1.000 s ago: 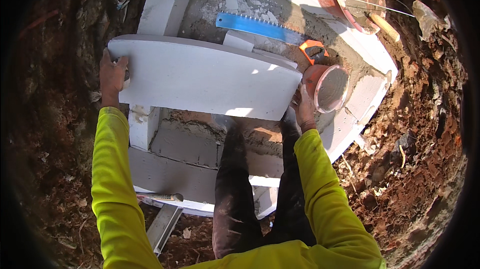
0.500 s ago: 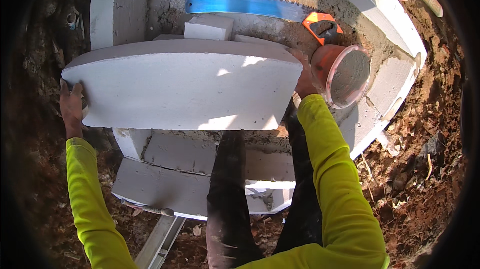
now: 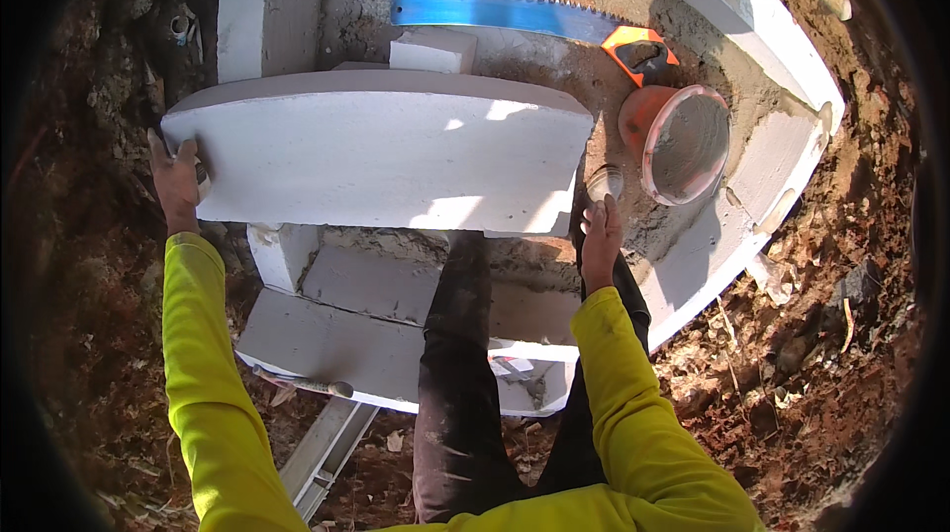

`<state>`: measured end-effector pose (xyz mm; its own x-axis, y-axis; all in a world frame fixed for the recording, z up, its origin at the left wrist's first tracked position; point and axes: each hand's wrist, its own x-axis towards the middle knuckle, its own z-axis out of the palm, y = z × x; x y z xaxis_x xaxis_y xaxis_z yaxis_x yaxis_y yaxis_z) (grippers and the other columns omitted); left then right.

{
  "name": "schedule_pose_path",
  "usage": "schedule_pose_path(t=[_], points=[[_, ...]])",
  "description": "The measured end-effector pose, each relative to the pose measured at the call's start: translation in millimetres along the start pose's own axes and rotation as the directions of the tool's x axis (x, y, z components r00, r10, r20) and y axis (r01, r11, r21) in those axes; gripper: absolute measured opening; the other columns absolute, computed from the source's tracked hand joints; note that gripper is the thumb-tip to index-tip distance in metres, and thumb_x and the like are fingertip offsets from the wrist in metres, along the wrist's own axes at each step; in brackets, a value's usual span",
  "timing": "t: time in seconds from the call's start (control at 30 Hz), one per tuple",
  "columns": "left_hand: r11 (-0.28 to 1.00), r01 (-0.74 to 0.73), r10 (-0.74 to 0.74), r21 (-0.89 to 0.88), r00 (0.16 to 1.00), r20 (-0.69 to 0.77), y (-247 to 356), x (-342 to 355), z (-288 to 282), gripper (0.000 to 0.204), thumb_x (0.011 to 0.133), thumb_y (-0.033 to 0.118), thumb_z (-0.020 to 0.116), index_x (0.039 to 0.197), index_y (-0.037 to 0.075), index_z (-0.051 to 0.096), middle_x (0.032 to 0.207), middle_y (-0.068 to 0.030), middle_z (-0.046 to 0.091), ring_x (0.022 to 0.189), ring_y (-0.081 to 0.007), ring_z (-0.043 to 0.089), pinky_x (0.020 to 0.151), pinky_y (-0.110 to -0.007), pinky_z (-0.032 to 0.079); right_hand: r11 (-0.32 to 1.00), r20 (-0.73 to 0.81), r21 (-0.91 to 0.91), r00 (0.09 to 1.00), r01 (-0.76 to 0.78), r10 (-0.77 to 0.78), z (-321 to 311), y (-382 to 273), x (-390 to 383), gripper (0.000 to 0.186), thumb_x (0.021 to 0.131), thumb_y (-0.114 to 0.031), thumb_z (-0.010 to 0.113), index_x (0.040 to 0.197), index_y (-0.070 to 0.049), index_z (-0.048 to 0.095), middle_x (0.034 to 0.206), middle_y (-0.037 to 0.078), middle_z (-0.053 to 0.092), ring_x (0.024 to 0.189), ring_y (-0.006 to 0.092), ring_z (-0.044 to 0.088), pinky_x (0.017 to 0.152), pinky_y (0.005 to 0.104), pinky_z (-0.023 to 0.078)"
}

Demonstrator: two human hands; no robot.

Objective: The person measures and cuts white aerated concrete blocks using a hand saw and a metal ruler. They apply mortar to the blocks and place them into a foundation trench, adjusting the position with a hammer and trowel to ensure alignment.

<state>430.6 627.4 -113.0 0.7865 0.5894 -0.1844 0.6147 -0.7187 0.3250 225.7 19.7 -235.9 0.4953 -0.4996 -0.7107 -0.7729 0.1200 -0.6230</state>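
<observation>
A long white lightweight concrete block (image 3: 386,156) with a curved upper edge lies across the wall in front of me. My left hand (image 3: 176,184) is closed around its left end; a small pale thing beside the fingers is unclear. Just off the block's right end, my right hand (image 3: 601,243) has its fingers curled together. A rounded pale object (image 3: 605,182) shows at those fingertips, but I cannot make out its kind. An orange bucket (image 3: 648,126) of grey mortar stands beyond that hand, tilted toward me.
A handsaw (image 3: 505,14) with a blue blade and orange handle lies behind the block, near a small white block piece (image 3: 432,49). White block walls (image 3: 767,47) curve around the right. A metal bar (image 3: 332,448) juts out below. Reddish soil (image 3: 792,354) surrounds the structure.
My right hand has let go of the block's right end and drawn back toward me. The left hand stays on the block. The whole view has shifted slightly.
</observation>
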Motion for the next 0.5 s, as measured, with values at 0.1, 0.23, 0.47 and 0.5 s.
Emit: schedule_pose_path(t=[0.1,0.23,0.47,0.5], points=[[0.976,-0.164,0.194,0.143,0.954,-0.227,31.2,-43.6,-7.4,0.083,0.076,0.024,0.068,0.148,-0.002,0.035,0.121,-0.0197,0.056,0.105,-0.0285,0.057,0.091,-0.038,0.046,0.978,0.023,-0.074,0.981,0.195,-0.194,-3.7,-97.7,-36.0,0.04,0.102,-0.022,0.051,0.133,0.003,0.051,0.112,0.008,0.061,0.094,0.0126,0.06,0.084,0.0288,0.048],[0.869,0.044,-0.016,-0.493,0.998,0.061,84.6,-135.7,-16.8,0.077,0.074,0.008,0.066,0.146,0.0,0.039,0.107,-0.008,0.058,0.076,-0.0112,0.052,0.066,-0.025,0.046,0.943,0.333,-0.105,0.905,0.316,-0.266,39.2,-162.0,-99.8,0.036,0.101,-0.017,0.049,0.132,0.0,0.053,0.109,0.009,0.061,0.092,0.0127,0.059,0.084,0.0272,0.048],[0.802,0.373,0.086,-0.466,0.701,0.708,122.2,-272.4,-9.4,0.085,0.093,0.039,0.059,0.154,-0.003,0.016,0.104,-0.0144,0.061,0.096,-0.0246,0.058,0.09,-0.036,0.046,0.832,0.824,-0.012,0.476,0.555,-0.306,119.8,-199.7,-201.6,0.033,0.096,-0.012,0.057,0.126,0.002,0.056,0.107,0.012,0.059,0.092,0.0189,0.059,0.082,0.0296,0.049],[0.751,0.371,0.127,-0.547,0.731,0.67,127.4,-292.7,-10.5,0.091,0.093,0.049,0.056,0.154,-0.002,0.013,0.122,-0.023,0.056,0.112,-0.0306,0.055,0.101,-0.038,0.041,0.812,0.857,0.031,0.402,0.582,-0.322,116.1,-180.6,-205.4,0.031,0.095,-0.012,0.06,0.122,0.002,0.058,0.104,0.011,0.06,0.091,0.0186,0.059,0.08,0.0299,0.049]])
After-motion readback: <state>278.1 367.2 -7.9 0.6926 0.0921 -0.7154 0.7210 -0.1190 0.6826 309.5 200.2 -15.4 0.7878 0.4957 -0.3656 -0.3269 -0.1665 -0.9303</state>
